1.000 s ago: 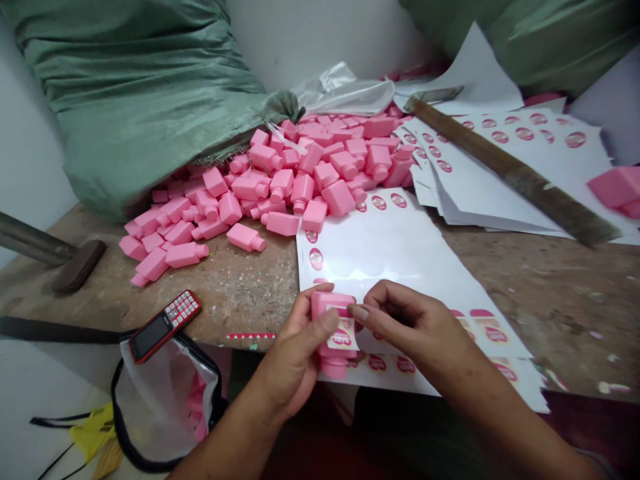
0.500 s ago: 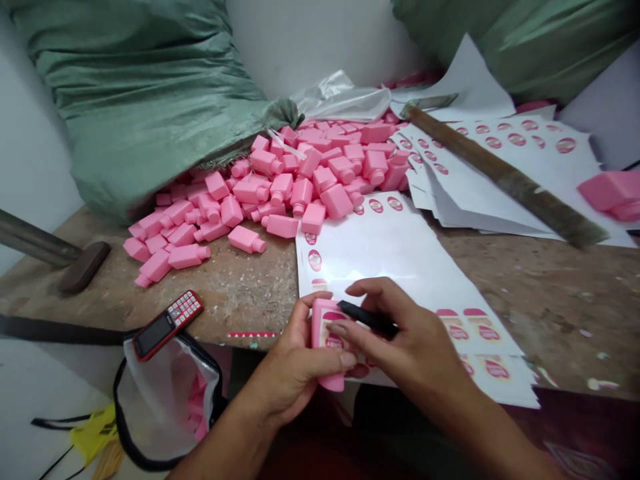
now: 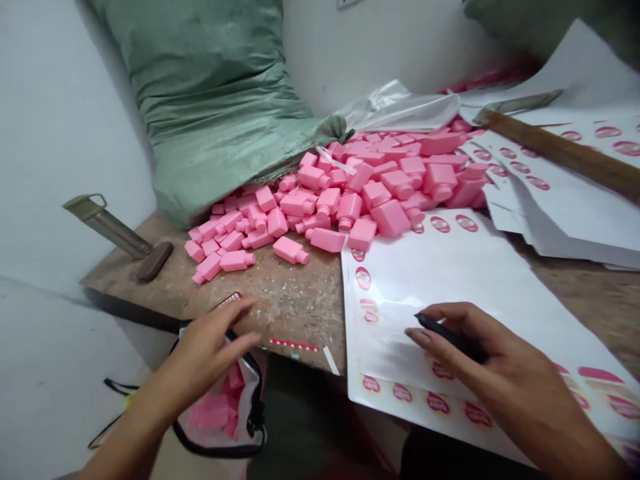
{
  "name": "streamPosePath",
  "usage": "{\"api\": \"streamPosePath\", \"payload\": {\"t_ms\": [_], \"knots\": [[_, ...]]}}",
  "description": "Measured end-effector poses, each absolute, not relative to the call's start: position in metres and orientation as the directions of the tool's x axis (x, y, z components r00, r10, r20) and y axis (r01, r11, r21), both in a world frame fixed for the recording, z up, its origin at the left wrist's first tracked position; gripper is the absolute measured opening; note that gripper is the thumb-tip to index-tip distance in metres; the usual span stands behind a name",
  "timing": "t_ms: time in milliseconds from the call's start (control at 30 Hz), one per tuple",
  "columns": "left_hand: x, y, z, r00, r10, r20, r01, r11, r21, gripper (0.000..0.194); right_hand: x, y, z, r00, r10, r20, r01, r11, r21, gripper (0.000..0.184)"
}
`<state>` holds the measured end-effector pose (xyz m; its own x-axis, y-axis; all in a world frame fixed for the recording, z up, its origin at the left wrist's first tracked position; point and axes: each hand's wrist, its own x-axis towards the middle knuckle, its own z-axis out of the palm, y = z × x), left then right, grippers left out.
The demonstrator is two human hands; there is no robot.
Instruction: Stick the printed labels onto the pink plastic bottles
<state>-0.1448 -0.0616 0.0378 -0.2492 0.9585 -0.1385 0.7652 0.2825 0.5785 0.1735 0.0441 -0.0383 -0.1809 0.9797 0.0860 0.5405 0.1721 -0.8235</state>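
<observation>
Over the mouth of a clear bag with black trim (image 3: 257, 427), my left hand (image 3: 207, 343) is open, thumb and fingers apart with nothing between them. Inside the bag lie pink bottles (image 3: 213, 412). A red phone (image 3: 231, 297) on the table edge is mostly hidden behind that hand. My right hand (image 3: 485, 353) grips a black pen-like tool (image 3: 453, 337), its dark tip pointing left, above a sheet of pink labels (image 3: 390, 340). Oval and rectangular labels show along the sheet's edges, and its middle is bare white.
A heap of pink bottles (image 3: 350, 190) spreads across the table behind the sheet, below a green sack (image 3: 220, 107). More label sheets (image 3: 560, 220) lie at right under a hammer-like tool with a wooden handle (image 3: 565, 150). A metal tool handle (image 3: 117, 230) stands at the left.
My left hand has let go of the labelled pink bottle and moved left over the bag. My right hand has come away from the bottle, still holding the black tool. The view has turned left.
</observation>
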Motion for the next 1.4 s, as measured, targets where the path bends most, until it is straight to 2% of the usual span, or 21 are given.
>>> {"api": "streamPosePath", "payload": {"t_ms": [67, 100, 200, 367, 467, 533, 600, 667, 700, 767, 833, 900, 1000, 1100, 1233, 1400], "knots": [[-0.132, -0.008, 0.027, -0.112, 0.992, 0.064, 0.857, 0.064, 0.511, 0.039, 0.177, 0.045, -0.037, -0.176, 0.981, 0.079, 0.574, 0.168, -0.802, 0.047], [-0.128, 0.019, 0.019, -0.056, 0.992, 0.116, 0.895, -0.001, 0.447, 0.042, 0.18, 0.044, -0.036, -0.179, 0.981, 0.076, 0.586, 0.168, -0.793, 0.046], [-0.125, 0.086, -0.005, 0.02, 0.995, 0.094, 0.901, -0.059, 0.429, 0.051, 0.189, 0.04, -0.034, -0.18, 0.983, 0.038, 0.617, 0.143, -0.774, 0.043], [-0.135, 0.119, -0.017, 0.083, 0.996, 0.025, 0.91, -0.086, 0.405, 0.044, 0.195, 0.036, -0.034, -0.149, 0.989, -0.025, 0.628, 0.075, -0.774, 0.038], [-0.124, 0.098, -0.002, 0.081, 0.997, 0.007, 0.913, -0.077, 0.4, 0.054, 0.187, 0.042, -0.031, -0.157, 0.986, -0.054, 0.53, 0.038, -0.847, 0.035], [-0.105, 0.074, 0.007, 0.066, 0.998, 0.013, 0.863, -0.064, 0.501, 0.063, 0.181, 0.047, -0.027, -0.175, 0.981, -0.08, 0.389, -0.006, -0.921, 0.033], [-0.081, 0.049, 0.012, 0.065, 0.998, -0.006, 0.682, -0.04, 0.73, 0.063, 0.173, 0.05, -0.023, -0.218, 0.97, -0.106, 0.214, -0.059, -0.975, 0.032], [-0.056, 0.028, 0.009, 0.089, 0.995, -0.048, 0.348, 0.014, 0.937, 0.064, 0.166, 0.05, -0.02, -0.289, 0.951, -0.11, 0.087, -0.088, -0.992, 0.031], [-0.044, 0.02, 0.006, 0.043, 0.997, -0.06, 0.159, 0.052, 0.986, 0.065, 0.162, 0.049, -0.019, -0.328, 0.94, -0.098, 0.051, -0.086, -0.995, 0.029], [-0.024, 0.012, -0.002, -0.115, 0.984, -0.133, -0.229, 0.104, 0.968, 0.064, 0.152, 0.044, -0.017, -0.372, 0.926, -0.057, 0.018, -0.054, -0.998, 0.026], [-0.008, 0.01, -0.008, -0.206, 0.939, -0.276, -0.54, 0.126, 0.832, 0.053, 0.142, 0.039, -0.014, -0.367, 0.93, 0.001, 0.006, 0.004, -1.0, 0.021], [0.002, 0.011, -0.01, -0.161, 0.907, -0.389, -0.719, 0.162, 0.676, 0.041, 0.134, 0.035, -0.011, -0.36, 0.931, 0.057, 0.012, 0.066, -0.998, 0.019], [0.003, 0.016, -0.007, -0.084, 0.881, -0.465, -0.787, 0.228, 0.573, 0.037, 0.134, 0.037, -0.01, -0.37, 0.926, 0.077, 0.056, 0.105, -0.993, 0.019], [-0.007, 0.028, -0.002, -0.107, 0.865, -0.49, -0.752, 0.252, 0.609, 0.04, 0.146, 0.048, -0.016, -0.3, 0.954, -0.008, 0.254, 0.072, -0.965, 0.022], [-0.015, 0.053, -0.003, -0.179, 0.902, -0.393, -0.672, 0.18, 0.718, 0.036, 0.157, 0.064, -0.031, -0.24, 0.968, -0.067, 0.624, 0.101, -0.775, 0.022], [-0.01, 0.077, -0.015, -0.117, 0.906, -0.406, -0.703, 0.213, 0.679, 0.034, 0.151, 0.073, -0.044, -0.34, 0.938, 0.071, 0.763, 0.319, -0.561, 0.016]]}}
